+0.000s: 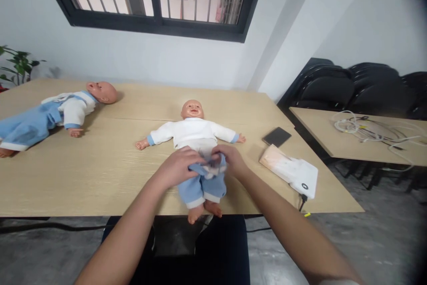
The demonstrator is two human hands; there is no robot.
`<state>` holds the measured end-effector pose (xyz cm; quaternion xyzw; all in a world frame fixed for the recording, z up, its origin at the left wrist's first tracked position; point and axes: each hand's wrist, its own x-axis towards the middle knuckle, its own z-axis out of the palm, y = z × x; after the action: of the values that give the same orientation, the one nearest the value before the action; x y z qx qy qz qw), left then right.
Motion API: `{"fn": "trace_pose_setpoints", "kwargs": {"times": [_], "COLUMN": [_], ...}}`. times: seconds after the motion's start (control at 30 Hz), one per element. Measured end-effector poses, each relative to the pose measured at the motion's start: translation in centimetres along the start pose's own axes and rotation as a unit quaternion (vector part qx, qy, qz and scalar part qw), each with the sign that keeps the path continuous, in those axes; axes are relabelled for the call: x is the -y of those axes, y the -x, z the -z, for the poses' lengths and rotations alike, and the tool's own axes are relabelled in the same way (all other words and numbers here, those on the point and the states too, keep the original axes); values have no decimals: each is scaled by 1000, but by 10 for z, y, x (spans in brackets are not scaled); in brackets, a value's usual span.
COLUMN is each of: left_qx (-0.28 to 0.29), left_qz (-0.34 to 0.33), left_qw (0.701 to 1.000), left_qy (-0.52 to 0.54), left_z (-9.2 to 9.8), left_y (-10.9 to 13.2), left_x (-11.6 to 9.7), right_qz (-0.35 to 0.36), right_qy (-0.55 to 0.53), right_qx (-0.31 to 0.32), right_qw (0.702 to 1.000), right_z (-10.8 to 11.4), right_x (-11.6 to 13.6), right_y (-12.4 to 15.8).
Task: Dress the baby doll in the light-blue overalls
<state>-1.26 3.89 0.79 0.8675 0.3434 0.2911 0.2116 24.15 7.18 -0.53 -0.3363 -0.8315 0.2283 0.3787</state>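
A baby doll (192, 110) lies on its back on the table before me, head toward the window and bare feet at the front edge. It wears a white top (193, 130) with light blue cuffs and light blue trousers (213, 187) with white hems. At the doll's waist, my left hand (182, 165) grips the left side of the trousers' bunched upper part. My right hand (231, 158) has its fingers closed on the opposite side of that cloth. The waist area between both hands is blurred, so the folds there are hard to make out.
A second doll (66, 111) in similar clothes lies at the left of the table (100, 178). To the right are a dark phone-like slab (276, 136), a pale packet (275, 160) and a white device (307, 179) with a cable. Coiled cables (353, 127) lie on another table near stacked black chairs (327, 85).
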Motion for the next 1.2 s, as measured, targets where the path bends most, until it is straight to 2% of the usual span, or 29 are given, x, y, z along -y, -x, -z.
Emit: {"fn": "trace_pose_setpoints", "kwargs": {"times": [0.07,0.2,0.27,0.33,0.47,0.6,0.7,0.77,0.83,0.9,0.97,1.07,1.13,1.2], "left_qx": [38,7,-5,-11,-19,-11,-12,-19,-18,-18,-38,-82,-90,-69], "left_qz": [-35,-44,-49,-56,-62,-65,-71,-73,-70,-54,-27,4,19,47], "left_qw": [998,995,994,994,992,991,990,991,993,995,997,996,995,996], "left_qy": [-47,-89,-95,-97,-107,-119,-120,-112,-97,-79,-61,-35,-28,-41], "left_z": [-3,-11,-14,-16,-16,-17,-18,-17,-17,-17,-17,-18,-19,-19], "left_y": [8,28,34,37,38,37,36,35,36,38,41,42,39,33], "left_x": [-5,-6,-5,-5,-6,-8,-10,-11,-11,-10,-7,-5,-7,-12], "right_qz": [81,204,238,237,163,22,-106,-158,-157,-125,-120,-167,-197,-201], "right_qy": [97,229,248,246,221,152,6,-116,-183,-168,-111,-52,-43,-44], "right_qx": [6,-4,-5,-4,-38,-72,-79,-42,44,106,79,8,10,26], "right_qw": [992,952,939,940,961,986,991,980,969,972,983,984,979,978], "right_z": [3,7,8,9,6,-3,-12,-15,-13,-8,-3,-1,-4,-7], "right_x": [-1,-4,-5,-6,-7,6,21,30,34,35,32,26,21,18], "right_y": [16,41,49,54,55,35,10,-5,-13,-15,-11,5,17,27]}}
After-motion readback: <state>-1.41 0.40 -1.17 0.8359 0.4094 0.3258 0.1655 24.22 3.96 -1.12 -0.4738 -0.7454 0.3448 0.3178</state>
